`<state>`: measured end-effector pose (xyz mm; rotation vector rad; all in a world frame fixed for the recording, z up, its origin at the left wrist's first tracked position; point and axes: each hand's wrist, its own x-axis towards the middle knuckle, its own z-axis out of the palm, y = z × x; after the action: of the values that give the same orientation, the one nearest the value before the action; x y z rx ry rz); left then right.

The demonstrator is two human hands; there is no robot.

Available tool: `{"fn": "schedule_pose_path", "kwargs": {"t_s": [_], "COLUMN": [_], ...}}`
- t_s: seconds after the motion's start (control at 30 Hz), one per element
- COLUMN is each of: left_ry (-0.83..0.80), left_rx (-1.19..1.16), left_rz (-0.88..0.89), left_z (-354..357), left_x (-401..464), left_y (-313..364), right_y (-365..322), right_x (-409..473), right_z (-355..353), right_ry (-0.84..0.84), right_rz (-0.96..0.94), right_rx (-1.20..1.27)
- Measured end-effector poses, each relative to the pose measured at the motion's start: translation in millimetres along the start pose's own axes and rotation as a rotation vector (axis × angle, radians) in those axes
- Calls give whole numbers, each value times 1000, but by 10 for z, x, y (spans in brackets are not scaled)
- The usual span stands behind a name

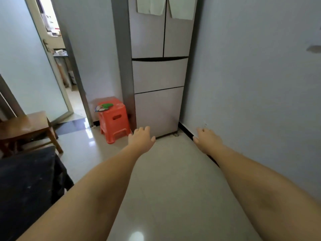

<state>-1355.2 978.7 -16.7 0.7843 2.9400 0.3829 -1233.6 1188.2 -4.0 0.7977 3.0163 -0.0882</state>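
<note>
Fridge (159, 105) just ahead of left grip (141, 138)

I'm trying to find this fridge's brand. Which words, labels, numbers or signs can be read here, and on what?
No text can be read.
Fridge: no brand, label or number shows on its doors.
Cloths hung at its top: plain.
Fan on the orange stool: coloured print, too blurred to read.
Items through the doorway: too small to read.

Pale glossy tile floor (165, 180) carries fridge (159, 94) at far end. Orange plastic stool (113, 122) stands just left of fridge; low wooden surface (26, 126) well left of fridge; black-draped obj. (26, 180) nearer, also left.
</note>
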Motion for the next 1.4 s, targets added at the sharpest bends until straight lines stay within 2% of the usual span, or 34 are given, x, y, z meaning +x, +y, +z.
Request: {"fn": "schedule_pose_path", "kwargs": {"t_s": [0.17, 0.27, 0.5, 0.63, 0.9, 1.2, 1.4], "left_ry": [-19, -12, 10, 38, 2, 80, 112], "left_rx": [-8, 29, 50, 35, 21, -154, -314], "left_rz": [-122, -131, -52, -93, -142, -342, -423], "left_z": [40, 61, -291, -513, -380, -493, -540], "left_x": [1037, 1793, 3725, 4607, 6043, 7701, 8319], "left_y": [-261, -431, -694, -872, -967, -1154, -1368], "right_y": [-268, -439, -746, -955, -977, -1355, -1828], "right_x": [1207, 2027, 4012, 4831, 6378, 8382, 9100], "right_z": [87, 207, 84, -119, -126, -462, -502], "right_ry": [-2, 3, -6, 36, -9, 15, 90], "right_rz": [-110, -149, -73, -114, -121, -349, -482], "right_rx": [-8, 20, 64, 81, 32, -8, 80]}}
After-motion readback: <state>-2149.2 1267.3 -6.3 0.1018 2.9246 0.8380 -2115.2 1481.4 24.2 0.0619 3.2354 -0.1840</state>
